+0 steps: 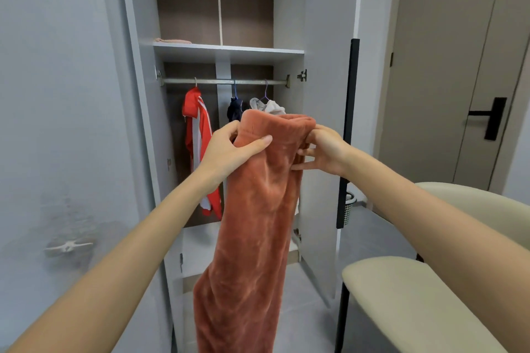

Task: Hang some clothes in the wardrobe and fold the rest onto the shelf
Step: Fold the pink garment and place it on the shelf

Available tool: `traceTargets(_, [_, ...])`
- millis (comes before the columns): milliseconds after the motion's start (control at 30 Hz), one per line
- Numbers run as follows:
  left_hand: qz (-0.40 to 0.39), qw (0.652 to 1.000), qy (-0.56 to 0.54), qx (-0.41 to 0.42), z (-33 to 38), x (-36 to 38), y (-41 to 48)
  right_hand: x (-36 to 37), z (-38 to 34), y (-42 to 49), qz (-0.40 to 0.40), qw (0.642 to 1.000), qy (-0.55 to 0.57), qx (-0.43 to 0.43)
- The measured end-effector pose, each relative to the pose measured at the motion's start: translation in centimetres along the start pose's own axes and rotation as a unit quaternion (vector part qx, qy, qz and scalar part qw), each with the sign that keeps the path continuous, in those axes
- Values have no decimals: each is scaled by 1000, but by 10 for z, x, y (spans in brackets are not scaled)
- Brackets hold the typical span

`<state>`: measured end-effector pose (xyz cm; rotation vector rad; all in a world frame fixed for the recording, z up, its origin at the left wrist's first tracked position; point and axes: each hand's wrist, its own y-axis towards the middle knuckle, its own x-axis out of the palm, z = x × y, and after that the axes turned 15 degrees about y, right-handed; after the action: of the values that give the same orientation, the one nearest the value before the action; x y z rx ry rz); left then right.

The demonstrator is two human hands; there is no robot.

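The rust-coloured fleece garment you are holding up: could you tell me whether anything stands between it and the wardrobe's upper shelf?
Nothing visible does. Both doors are open, and the rust-coloured fleece garment, held by the left hand and right hand, hangs below the white upper shelf. A folded pink cloth occupies only the shelf's left end.

Both arms reach toward the open wardrobe (321, 123), holding up a rust-coloured fleece garment (258, 209) by its top edge so that it hangs long. The left hand (229, 149) pinches one corner, the right hand (324, 149) grips the other. Behind it, a red-and-white jacket (198, 135), a dark garment (235, 112) and a pale one (269, 106) hang from the rail (223, 82). A folded pinkish cloth (172, 41) lies on the shelf (229, 50) above.
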<state>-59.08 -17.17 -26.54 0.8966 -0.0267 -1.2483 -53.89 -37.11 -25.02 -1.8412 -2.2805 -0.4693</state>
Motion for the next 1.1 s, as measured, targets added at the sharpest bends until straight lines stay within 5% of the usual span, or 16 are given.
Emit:
traceTargets(300, [-155, 950, -258, -83, 67, 67, -85, -69, -12, -105, 76, 994, -60, -54])
traceTargets(500, [-278, 910, -302, -49, 136, 137, -154, -149, -21, -205, 174, 974, -89, -116])
traceTargets(800, [-364, 858, -362, 13, 232, 219, -248, -229, -33, -338, 281, 928, -82, -233])
traceTargets(1100, [-468, 803, -350, -112, 194, 236, -295, -257, 7, -369, 294, 935, -165, -113])
